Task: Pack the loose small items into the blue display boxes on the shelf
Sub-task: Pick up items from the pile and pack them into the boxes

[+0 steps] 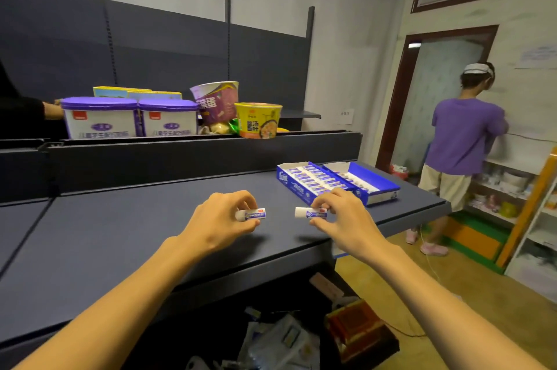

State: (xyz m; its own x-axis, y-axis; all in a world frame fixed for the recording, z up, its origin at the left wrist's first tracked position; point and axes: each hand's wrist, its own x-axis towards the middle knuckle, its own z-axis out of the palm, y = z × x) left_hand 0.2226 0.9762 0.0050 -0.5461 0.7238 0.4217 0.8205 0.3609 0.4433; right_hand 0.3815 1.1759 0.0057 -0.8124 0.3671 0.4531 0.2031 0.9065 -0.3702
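Two sticks: one small white-and-blue stick in each hand, both held level just above the shelf (120, 228) — likely so the labels can be read and the ends lined up before packing.
Left hand: the left hand (223, 219) pinches its stick (251, 214) between thumb and curled fingers, white cap pointing left; grip is narrow and closed on the stick.
Right hand: the right hand (340, 219) pinches the other stick (310, 213) the same way, fingers over the top and thumb beneath, white cap also left.
Spacing: the two sticks sit near each other but apart, in front of the person's body and at the near edge of the shelf.
Full box: the nearer-left blue box (304, 185) lies far right on the shelf, its rows look packed tight — probably no room there.
Part-filled box: just beside it on the right, touching it, a second box (373, 185) shows one row of sticks along its left wall and a bare white floor — I judge this the place for both sticks.
Next move: it calls for a reach far and right, laying each stick flat beside that row, caps the same way as the others.
Risk: a stick set crooked would block a tidy row.
Upper shelf: tubs (129, 118) and noodle cups (259, 119) stand far back, out of the way.
Bystander: a person (461, 140) in a purple shirt stands at far right, facing away.
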